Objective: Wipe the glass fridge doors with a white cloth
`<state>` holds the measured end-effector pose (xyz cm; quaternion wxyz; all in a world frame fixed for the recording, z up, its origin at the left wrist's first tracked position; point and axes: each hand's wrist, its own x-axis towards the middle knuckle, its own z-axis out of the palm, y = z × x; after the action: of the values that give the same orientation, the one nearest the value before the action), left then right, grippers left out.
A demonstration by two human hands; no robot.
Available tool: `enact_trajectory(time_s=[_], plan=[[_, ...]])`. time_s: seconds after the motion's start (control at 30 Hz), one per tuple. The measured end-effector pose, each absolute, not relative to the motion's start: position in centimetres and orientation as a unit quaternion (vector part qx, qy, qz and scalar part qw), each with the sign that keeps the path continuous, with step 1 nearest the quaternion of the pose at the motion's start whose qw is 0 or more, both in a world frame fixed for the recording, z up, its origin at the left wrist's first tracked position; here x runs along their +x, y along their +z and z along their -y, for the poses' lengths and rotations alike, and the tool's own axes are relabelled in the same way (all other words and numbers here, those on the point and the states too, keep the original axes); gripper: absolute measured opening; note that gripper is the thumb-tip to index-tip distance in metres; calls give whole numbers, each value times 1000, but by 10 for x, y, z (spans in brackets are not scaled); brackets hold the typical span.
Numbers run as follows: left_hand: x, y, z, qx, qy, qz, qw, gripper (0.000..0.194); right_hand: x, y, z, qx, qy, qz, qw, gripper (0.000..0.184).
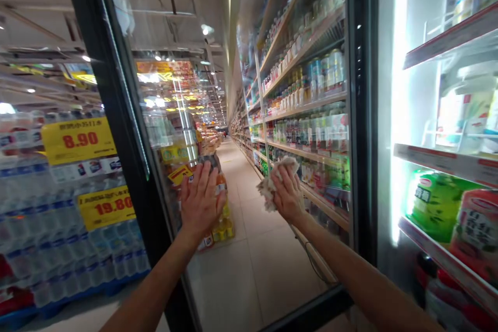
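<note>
A black-framed glass door (249, 270) stands swung open in front of me. My left hand (200, 197) lies flat on the left part of the glass, fingers stretched upward, with nothing in it. Further right, my right hand (288, 194) presses a crumpled whitish cloth (268, 192) against the pane. The fingers of that hand curl over the cloth, and part of the cloth sticks out at the left and above. Through the glass show an aisle floor and bottle shelves; which parts are reflections I cannot tell.
At right is a lit cooler with shelves (447, 163), holding a green pack (436, 202) and a red pack (476, 228). On the left, bottled water (78, 249) is stacked in packs under yellow price signs (80, 140). The dark door frame (120, 114) runs between.
</note>
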<state>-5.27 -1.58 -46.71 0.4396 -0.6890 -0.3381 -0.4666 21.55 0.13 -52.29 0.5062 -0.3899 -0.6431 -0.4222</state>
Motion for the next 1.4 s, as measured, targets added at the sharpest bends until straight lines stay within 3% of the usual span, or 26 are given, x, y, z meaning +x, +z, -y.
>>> enact_trajectory(time_s=[0.1,0.2,0.27,0.33,0.43,0.5,0.63,0.7,0.9,1.1,1.17,1.3,1.33,1.4], plan=[[-52,-467,18,-689,-462,340,443,68,227,-520,-3,-384,-425,652,496,55],[-51,-466,19,-687,-458,342,449,69,246,-503,-10,-455,-382,506,625,54],[-50,-466,19,-685,-460,340,451,69,238,-496,-10,-461,-372,459,662,54],[-51,-467,18,-687,-466,337,444,68,215,-497,-6,-432,-394,532,612,54],[-52,-467,16,-692,-471,335,433,67,190,-508,0,-343,-431,697,459,53],[-53,-467,17,-693,-465,339,435,67,199,-510,0,-335,-437,710,438,53],[-51,-467,20,-688,-457,343,448,68,240,-496,-8,-445,-399,525,605,55],[-51,-467,20,-687,-459,343,446,67,240,-493,-9,-457,-383,476,646,55],[-52,-467,17,-693,-468,336,434,68,212,-515,-2,-350,-436,693,455,58],[-51,-467,19,-690,-459,339,446,69,240,-487,-14,-472,-379,444,661,52],[-51,-467,19,-688,-460,338,448,68,220,-490,-9,-459,-388,500,623,54],[-52,-466,19,-685,-460,339,452,68,185,-508,1,-321,-445,717,431,57],[-52,-466,19,-686,-458,342,451,67,187,-507,1,-305,-452,727,418,56],[-52,-466,20,-687,-455,344,450,68,203,-495,-4,-344,-448,671,480,55]])
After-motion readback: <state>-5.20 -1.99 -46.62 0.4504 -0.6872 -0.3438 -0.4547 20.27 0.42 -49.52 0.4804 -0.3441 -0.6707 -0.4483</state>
